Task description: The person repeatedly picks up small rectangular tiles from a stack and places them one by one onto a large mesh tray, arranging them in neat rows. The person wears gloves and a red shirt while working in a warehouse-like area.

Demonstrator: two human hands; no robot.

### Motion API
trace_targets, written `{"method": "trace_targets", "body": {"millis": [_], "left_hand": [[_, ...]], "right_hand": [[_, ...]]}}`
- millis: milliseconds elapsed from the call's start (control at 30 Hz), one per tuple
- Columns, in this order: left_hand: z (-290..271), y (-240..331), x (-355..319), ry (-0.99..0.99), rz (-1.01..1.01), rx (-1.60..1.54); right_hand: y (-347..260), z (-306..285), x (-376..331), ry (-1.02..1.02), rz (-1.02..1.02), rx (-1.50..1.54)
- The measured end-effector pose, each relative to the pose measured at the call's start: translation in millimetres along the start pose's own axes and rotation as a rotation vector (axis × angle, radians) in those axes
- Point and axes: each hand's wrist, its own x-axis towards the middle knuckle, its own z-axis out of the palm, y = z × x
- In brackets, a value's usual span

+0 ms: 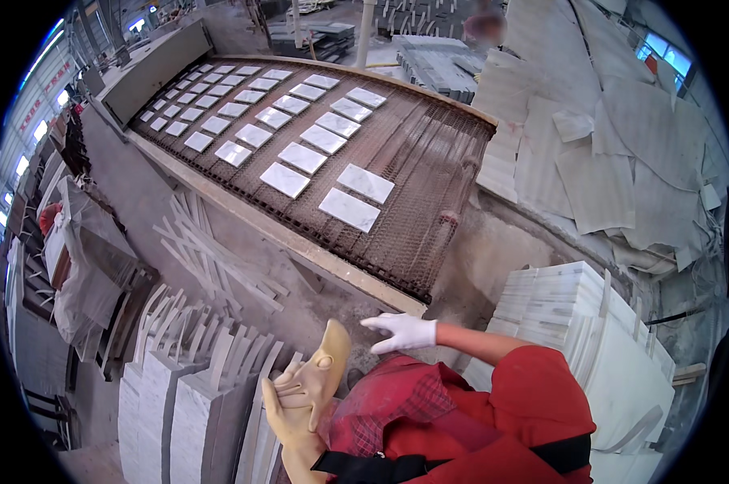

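My left hand (290, 407), in a pale yellow rubber glove, is raised at the lower middle with its fingers curled. In it is what looks like a second, empty rubber glove (330, 355) of the same colour, its wide end pointing up. My right hand (406, 331) wears a thin white glove and is stretched leftward, fingers apart and holding nothing. It is close to the near corner of a mesh conveyor (413, 242), apart from the yellow glove. White marble tiles (350, 210) lie in rows on the conveyor mesh, the closest ones as a pair.
Upright stone slabs (150, 411) stand at the lower left, with loose strips (191, 242) on the floor behind them. To my right is a stack of white slabs (542, 315). Large grey sheets (598, 169) lean at the far right. A blurred person (484, 28) is in the background.
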Motion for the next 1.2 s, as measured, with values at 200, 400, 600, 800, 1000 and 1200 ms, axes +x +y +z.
{"method": "trace_targets", "body": {"millis": [200, 400, 600, 800, 1000, 1200], "left_hand": [[-7, -14, 18, -0.082, 0.184, 0.256], [11, -11, 18, -0.125, -0.076, -0.289], [34, -9, 30, 0.044, -0.18, -0.213], [38, -15, 55, 0.175, -0.228, 0.006], [39, -19, 66, 0.28, -0.211, 0.166], [37, 2, 67, 0.287, -0.054, 0.321]], "right_hand": [[5, 14, 81, -0.025, -0.048, 0.539], [17, 51, 114, 0.072, -0.047, 0.79], [59, 78, 127, -0.003, -0.001, 1.028], [95, 96, 146, -0.038, 0.038, 1.041], [89, 99, 153, 0.013, 0.109, 1.121], [65, 82, 148, 0.062, 0.108, 1.059]]}}
